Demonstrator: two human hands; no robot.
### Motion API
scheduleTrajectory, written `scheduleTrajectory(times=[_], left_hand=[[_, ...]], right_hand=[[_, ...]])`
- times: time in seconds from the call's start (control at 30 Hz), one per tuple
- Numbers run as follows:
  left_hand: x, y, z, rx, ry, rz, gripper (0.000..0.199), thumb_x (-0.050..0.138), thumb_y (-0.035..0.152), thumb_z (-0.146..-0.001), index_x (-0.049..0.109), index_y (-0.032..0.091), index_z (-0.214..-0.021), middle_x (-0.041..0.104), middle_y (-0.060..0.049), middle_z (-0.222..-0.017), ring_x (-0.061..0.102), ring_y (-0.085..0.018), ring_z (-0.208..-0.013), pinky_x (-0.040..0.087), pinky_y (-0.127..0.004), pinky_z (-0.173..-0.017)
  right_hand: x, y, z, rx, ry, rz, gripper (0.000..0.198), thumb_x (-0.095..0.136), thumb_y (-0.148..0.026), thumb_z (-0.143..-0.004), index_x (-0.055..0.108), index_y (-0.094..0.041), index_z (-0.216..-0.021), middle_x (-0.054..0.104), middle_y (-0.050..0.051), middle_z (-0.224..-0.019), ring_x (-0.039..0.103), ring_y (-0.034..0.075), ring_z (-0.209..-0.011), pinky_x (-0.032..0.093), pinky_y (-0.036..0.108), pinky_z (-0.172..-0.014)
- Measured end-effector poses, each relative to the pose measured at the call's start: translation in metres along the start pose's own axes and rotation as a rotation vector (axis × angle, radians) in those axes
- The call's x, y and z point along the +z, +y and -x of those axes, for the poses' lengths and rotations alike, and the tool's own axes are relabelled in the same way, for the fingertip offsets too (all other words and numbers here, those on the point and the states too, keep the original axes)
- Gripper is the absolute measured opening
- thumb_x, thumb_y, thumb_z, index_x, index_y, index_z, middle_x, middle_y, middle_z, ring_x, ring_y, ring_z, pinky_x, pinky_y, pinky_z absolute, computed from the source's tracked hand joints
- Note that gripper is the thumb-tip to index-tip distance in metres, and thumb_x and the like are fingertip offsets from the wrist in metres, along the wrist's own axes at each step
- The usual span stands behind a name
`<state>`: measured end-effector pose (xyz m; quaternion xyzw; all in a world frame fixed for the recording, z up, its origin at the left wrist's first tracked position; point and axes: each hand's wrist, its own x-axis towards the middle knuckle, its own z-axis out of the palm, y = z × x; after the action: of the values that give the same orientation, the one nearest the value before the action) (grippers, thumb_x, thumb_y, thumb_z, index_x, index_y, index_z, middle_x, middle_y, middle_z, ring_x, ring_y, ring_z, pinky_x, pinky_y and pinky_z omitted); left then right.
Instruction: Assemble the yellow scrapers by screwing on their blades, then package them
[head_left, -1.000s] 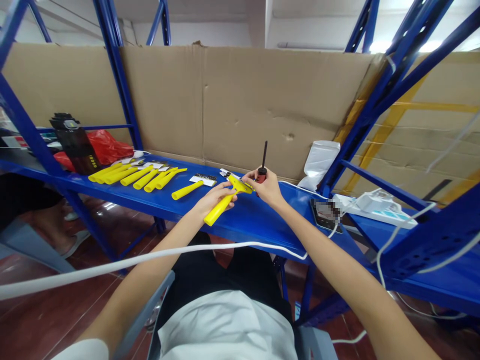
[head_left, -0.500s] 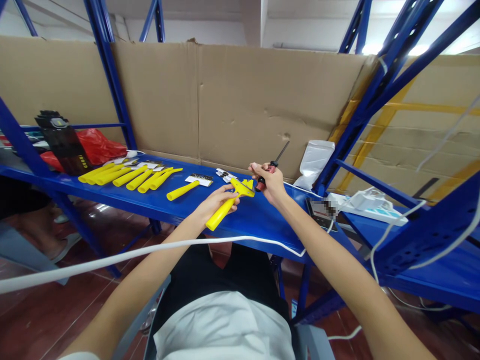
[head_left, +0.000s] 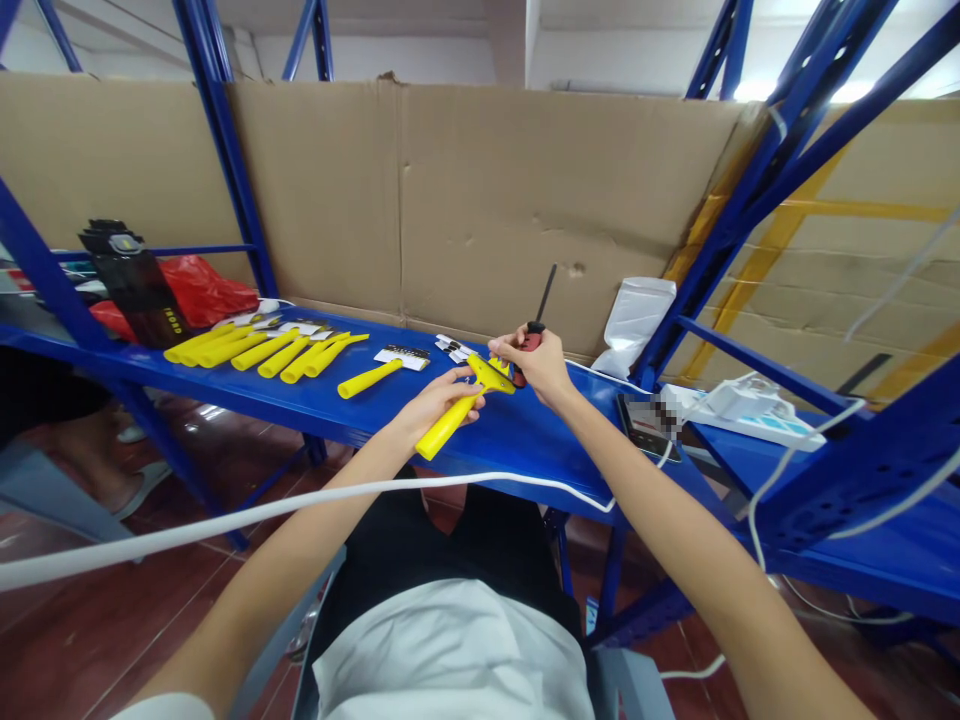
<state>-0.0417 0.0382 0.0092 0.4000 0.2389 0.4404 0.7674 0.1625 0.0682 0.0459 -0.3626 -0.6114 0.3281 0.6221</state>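
Scraper (head_left: 445, 428) in yellow, its handle slanting down toward the person's lap, is held above the front part of the blue desk (head_left: 555, 435). The left hand (head_left: 433, 406) is closed around it where the handle meets the wide head, with the fingers curled over the top. The right hand (head_left: 547, 368) is wrapped around the red and black handle of a screwdriver (head_left: 530, 342), whose dark shaft points up and away from the scraper. Its fingertips are right by the scraper's head; whether they touch it cannot be told.

Just behind the scraper's head, small white strips (head_left: 453, 348) with dark marks lie on the desk. To the left lies another yellow scraper (head_left: 370, 379) with a white and black end, and beyond it a row of yellow handles (head_left: 279, 354) lies side by side. A dark bottle (head_left: 146, 295) and a red bag (head_left: 208, 290) are at the far left. On the right are a white packet (head_left: 637, 318), a phone (head_left: 637, 440) and a white power strip (head_left: 780, 428).
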Motion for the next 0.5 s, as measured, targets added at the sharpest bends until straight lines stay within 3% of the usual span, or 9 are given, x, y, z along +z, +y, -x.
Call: scheduleTrajectory(times=[0.17, 0.3, 0.5], left_hand=[[-0.0002, -0.0004, 0.0003, 0.010, -0.023, -0.012, 0.051, 0.089, 0.002, -0.083, 0.064, 0.018, -0.125, 0.077, -0.009, -0.100, 0.074, -0.016, -0.072, 0.056, -0.023, -0.060], [-0.0021, -0.0010, -0.0017, 0.006, -0.025, -0.006, 0.049, 0.088, 0.002, -0.084, 0.064, 0.017, -0.124, 0.077, -0.009, -0.101, 0.074, -0.016, -0.073, 0.057, -0.024, -0.062], [-0.0017, -0.0009, -0.0016, 0.009, -0.018, -0.004, 0.047, 0.085, 0.002, -0.086, 0.065, 0.016, -0.125, 0.076, -0.009, -0.101, 0.073, -0.015, -0.072, 0.056, -0.024, -0.062]], right_hand=[[-0.0009, -0.0029, 0.0031, -0.058, -0.129, 0.207, 0.075, 0.102, -0.075, -0.064, 0.044, -0.029, -0.079, 0.086, 0.010, -0.097, 0.080, 0.026, -0.090, 0.065, 0.041, -0.086], [-0.0016, 0.0005, 0.0034, -0.019, -0.185, 0.246, 0.078, 0.103, -0.076, -0.058, 0.043, -0.029, -0.076, 0.085, 0.010, -0.094, 0.078, 0.026, -0.085, 0.065, 0.040, -0.080], [-0.0027, 0.0016, 0.0028, -0.032, -0.199, 0.248, 0.076, 0.103, -0.075, -0.060, 0.045, -0.028, -0.075, 0.084, 0.009, -0.091, 0.076, 0.024, -0.083, 0.064, 0.038, -0.077]])
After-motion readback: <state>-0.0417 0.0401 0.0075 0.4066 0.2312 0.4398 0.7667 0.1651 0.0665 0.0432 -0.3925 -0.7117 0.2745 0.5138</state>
